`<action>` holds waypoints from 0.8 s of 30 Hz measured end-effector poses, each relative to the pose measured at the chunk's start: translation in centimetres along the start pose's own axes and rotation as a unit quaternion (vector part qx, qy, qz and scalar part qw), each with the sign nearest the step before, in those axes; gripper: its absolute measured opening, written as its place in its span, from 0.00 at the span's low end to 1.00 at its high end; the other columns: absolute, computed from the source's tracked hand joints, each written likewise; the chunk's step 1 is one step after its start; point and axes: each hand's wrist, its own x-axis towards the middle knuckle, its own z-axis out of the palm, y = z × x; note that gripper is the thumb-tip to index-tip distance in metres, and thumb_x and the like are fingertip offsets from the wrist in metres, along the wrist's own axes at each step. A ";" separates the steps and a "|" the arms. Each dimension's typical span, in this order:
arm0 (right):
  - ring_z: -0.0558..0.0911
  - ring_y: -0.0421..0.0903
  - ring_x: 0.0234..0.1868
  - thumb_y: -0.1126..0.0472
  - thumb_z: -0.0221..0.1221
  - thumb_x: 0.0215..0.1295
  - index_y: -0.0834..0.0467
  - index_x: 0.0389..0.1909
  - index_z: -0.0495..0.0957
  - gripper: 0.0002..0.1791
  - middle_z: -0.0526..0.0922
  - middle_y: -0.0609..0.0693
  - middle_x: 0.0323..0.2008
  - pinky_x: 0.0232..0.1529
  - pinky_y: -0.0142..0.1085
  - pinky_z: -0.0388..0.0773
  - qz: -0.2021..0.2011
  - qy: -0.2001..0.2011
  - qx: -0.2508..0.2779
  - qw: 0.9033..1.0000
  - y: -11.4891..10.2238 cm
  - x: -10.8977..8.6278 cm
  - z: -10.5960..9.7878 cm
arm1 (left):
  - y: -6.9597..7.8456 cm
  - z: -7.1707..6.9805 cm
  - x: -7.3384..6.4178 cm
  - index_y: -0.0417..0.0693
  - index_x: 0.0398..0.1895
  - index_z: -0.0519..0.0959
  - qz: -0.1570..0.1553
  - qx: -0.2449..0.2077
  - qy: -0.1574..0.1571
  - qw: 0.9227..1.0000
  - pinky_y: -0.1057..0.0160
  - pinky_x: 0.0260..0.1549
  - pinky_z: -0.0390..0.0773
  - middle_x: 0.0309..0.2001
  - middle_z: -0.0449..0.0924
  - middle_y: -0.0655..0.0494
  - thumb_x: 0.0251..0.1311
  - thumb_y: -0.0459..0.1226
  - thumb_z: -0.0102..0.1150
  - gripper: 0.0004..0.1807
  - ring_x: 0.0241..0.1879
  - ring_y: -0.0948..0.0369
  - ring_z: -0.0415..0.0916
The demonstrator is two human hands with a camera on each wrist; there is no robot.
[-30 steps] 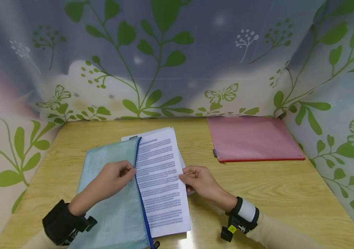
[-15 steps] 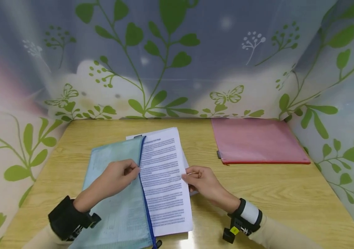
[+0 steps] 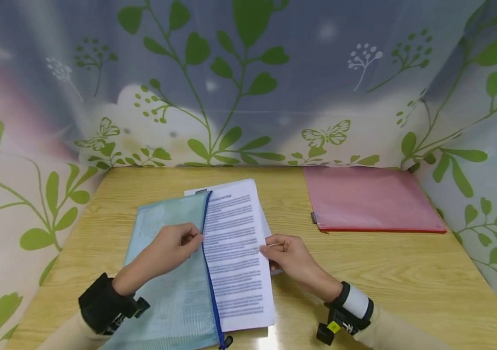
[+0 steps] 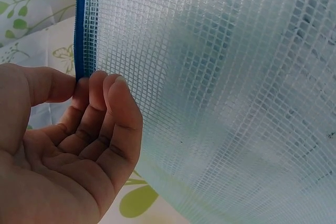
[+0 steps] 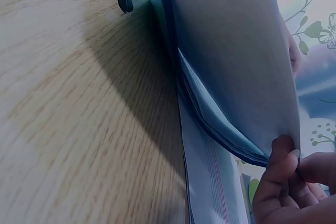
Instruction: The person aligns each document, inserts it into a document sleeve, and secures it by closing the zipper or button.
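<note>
A light blue mesh zip pouch point(image 3: 174, 301) with a dark blue zipper edge lies tilted in the head view. My left hand point(image 3: 171, 248) pinches that edge near its middle between thumb and fingers. A stack of printed sheets point(image 3: 239, 277) sticks out of the pouch's opening, its left part inside. At the sheets' right edge, my right hand point(image 3: 294, 257) grips them between thumb and fingers. The right wrist view shows the blank back of a sheet point(image 5: 236, 45) lifted off the tabletop. Another paper point(image 5: 215, 187) lies beneath the zipper edge.
A pink zip pouch point(image 3: 370, 199) with a red zipper lies flat at the back right of the wooden table point(image 3: 384, 282). The blue pouch's zipper pull point(image 5: 125, 1) hangs at its near end. Leaf-patterned cloth point(image 3: 248, 97) encloses the table's back and sides.
The whole scene has shifted right in the head view. Both hands keep their holds, and slightly less of the printed sheets shows beyond the zipper edge.
</note>
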 end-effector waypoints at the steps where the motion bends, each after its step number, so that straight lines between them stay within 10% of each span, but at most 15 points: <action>1: 0.76 0.42 0.23 0.62 0.59 0.68 0.67 0.46 0.78 0.12 0.87 0.55 0.31 0.25 0.31 0.74 0.001 0.002 0.001 1.000 0.0 0.0 0.0 | 0.0 0.0 0.0 0.48 0.35 0.81 0.001 -0.001 -0.001 1.000 0.65 0.20 0.68 0.24 0.76 0.61 0.69 0.38 0.54 0.07 0.21 0.63 0.67; 24: 0.75 0.40 0.22 0.61 0.60 0.68 0.67 0.47 0.78 0.13 0.87 0.59 0.34 0.25 0.31 0.75 0.003 -0.010 0.024 1.000 0.0 -0.1 0.3 | 0.4 0.2 0.1 0.48 0.36 0.81 -0.013 -0.007 -0.008 1.000 0.65 0.17 0.69 0.23 0.75 0.61 0.68 0.38 0.55 0.06 0.19 0.64 0.67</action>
